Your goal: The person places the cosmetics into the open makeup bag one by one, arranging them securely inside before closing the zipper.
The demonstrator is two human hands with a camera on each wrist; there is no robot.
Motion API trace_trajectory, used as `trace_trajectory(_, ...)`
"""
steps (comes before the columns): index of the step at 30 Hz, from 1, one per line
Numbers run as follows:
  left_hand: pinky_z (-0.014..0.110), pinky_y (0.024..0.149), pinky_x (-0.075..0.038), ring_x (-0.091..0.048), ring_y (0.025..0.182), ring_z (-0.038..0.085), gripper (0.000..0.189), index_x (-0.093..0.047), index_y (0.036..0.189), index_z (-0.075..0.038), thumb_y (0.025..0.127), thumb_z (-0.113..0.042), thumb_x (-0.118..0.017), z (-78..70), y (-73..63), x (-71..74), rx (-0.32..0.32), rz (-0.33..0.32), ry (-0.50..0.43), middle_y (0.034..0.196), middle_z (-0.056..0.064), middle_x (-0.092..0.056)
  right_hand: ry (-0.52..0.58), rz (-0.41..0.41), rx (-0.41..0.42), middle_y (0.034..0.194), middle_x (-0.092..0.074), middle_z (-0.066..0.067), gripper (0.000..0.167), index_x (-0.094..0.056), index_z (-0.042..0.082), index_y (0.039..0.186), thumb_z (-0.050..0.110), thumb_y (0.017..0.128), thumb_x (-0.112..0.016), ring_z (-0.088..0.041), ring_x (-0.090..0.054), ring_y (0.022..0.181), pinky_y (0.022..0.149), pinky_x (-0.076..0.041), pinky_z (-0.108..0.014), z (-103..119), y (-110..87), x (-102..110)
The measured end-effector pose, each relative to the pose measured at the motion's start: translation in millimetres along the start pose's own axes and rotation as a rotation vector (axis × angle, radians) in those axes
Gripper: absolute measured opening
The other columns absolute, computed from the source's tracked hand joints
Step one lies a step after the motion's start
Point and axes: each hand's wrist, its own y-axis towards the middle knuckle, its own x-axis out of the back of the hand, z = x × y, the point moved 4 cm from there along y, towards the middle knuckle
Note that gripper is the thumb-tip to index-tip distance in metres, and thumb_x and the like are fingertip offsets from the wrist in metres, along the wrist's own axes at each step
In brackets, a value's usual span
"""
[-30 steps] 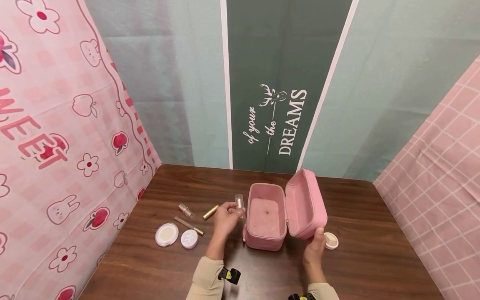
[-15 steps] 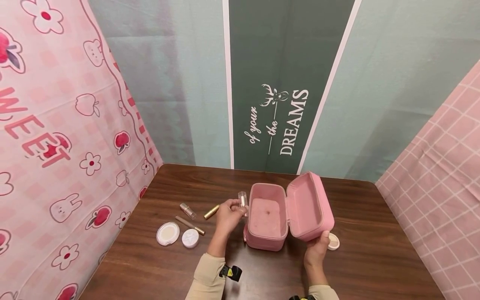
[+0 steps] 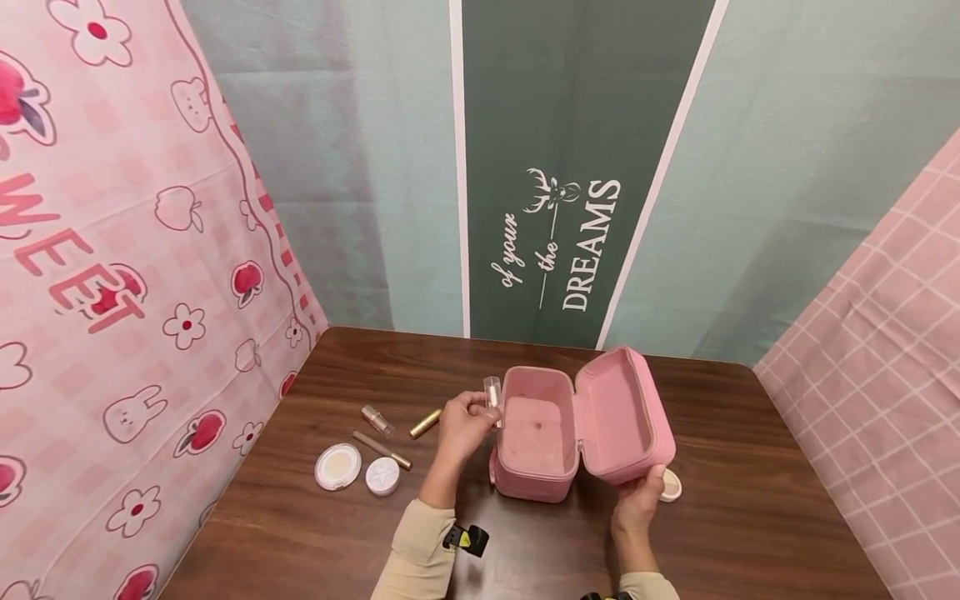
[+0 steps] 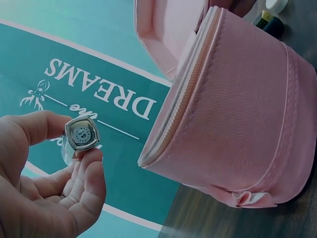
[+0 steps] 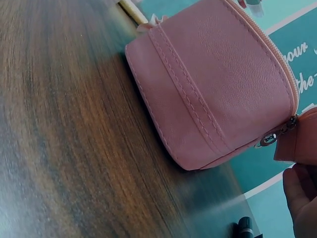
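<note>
My left hand [image 3: 465, 425] pinches a clear-capped lipstick [image 3: 492, 393] between thumb and fingers, beside the left rim of a pink zip-up cosmetic case [image 3: 534, 488]. In the left wrist view the lipstick's squarish metallic base [image 4: 82, 134] faces the camera, apart from the case. The case stands upright with its lid [image 3: 617, 417] swung out to the right. At the lid's near lower corner, my right hand [image 3: 637, 504] holds the edge; its fingers are partly hidden beneath. Inside the case, the pink floor shows bare.
To the left lie another lipstick [image 3: 377, 421], a gold tube [image 3: 425, 423], a slim brown stick with a gold end [image 3: 382, 449], a round pale compact [image 3: 337, 467] and a white round case [image 3: 382, 476]. A small round compact [image 3: 671, 485] lies right of my right hand.
My left hand has brought the lipstick slightly right and up, to the case's rim. The lid has tipped further right with my right hand. The view has shifted a little.
</note>
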Motion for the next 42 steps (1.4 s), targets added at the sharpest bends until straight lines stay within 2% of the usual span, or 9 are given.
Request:
trace_trajectory(7,0.027,0.052,-0.05,-0.061,0.055,0.015,0.026,-0.065,0.098,0.007,0.073,-0.002,-0.065,-1.3,3.0,-5.0,-0.001,0.016,-0.006,0.066,0.007,-0.063,-0.002,0.026,0.027,0.1,-0.061,0.001,0.038,-0.055,0.014,0.113,0.04,0.098,-0.032,-0.008,-0.056,0.091,0.076,-0.04,-0.018,2.7,1.2,1.7)
trace_trajectory(17,0.027,0.052,-0.05,-0.061,0.057,0.012,0.025,-0.066,0.096,0.005,0.073,-0.005,-0.064,2.2,5.3,-13.8,0.022,0.064,0.021,0.068,0.005,-0.066,0.011,0.053,0.052,0.092,-0.062,-0.001,0.034,-0.055,0.01,0.109,0.033,0.1,-0.031,-0.008,-0.058,0.08,0.065,-0.043,-0.019,3.7,1.6,5.3)
trace_trajectory(23,0.027,0.052,-0.051,-0.063,0.058,0.013,0.024,-0.065,0.095,0.006,0.074,-0.006,-0.067,6.2,8.5,-20.5,0.047,0.091,0.027,0.071,0.007,-0.067,-0.002,0.07,0.058,0.088,-0.062,-0.001,0.034,-0.055,0.008,0.106,0.03,0.1,-0.03,-0.008,-0.059,0.078,0.064,-0.045,-0.02,3.0,3.2,7.1)
trace_trajectory(29,0.028,0.051,-0.051,-0.064,0.058,0.016,0.018,-0.066,0.087,0.004,0.074,-0.008,-0.07,9.0,10.1,-27.9,0.083,0.114,0.066,0.069,0.006,-0.067,-0.002,0.082,0.058,0.088,-0.062,-0.001,0.034,-0.055,0.008,0.105,0.03,0.1,-0.029,-0.008,-0.059,0.078,0.064,-0.045,-0.019,2.9,4.8,8.4)
trace_trajectory(35,0.027,0.05,-0.051,-0.063,0.054,0.013,0.014,-0.065,0.082,0.001,0.074,-0.009,-0.071,6.9,13.3,-33.2,0.085,0.12,0.124,0.064,0.003,-0.065,0.003,0.09,0.069,0.086,-0.063,-0.001,0.035,-0.056,0.007,0.104,0.029,0.101,-0.029,-0.008,-0.06,0.076,0.062,-0.046,-0.02,4.1,4.9,7.4)
trace_trajectory(42,0.024,0.048,-0.048,-0.062,0.053,0.015,0.012,-0.067,0.079,0.0,0.075,-0.011,-0.072,3.9,18.6,-38.7,0.071,0.156,0.208,0.059,0.0,-0.062,-0.028,0.066,0.047,0.084,-0.063,0.001,0.035,-0.055,0.01,0.102,0.031,0.1,-0.028,-0.007,-0.059,0.074,0.062,-0.045,-0.02,3.4,4.5,8.2)
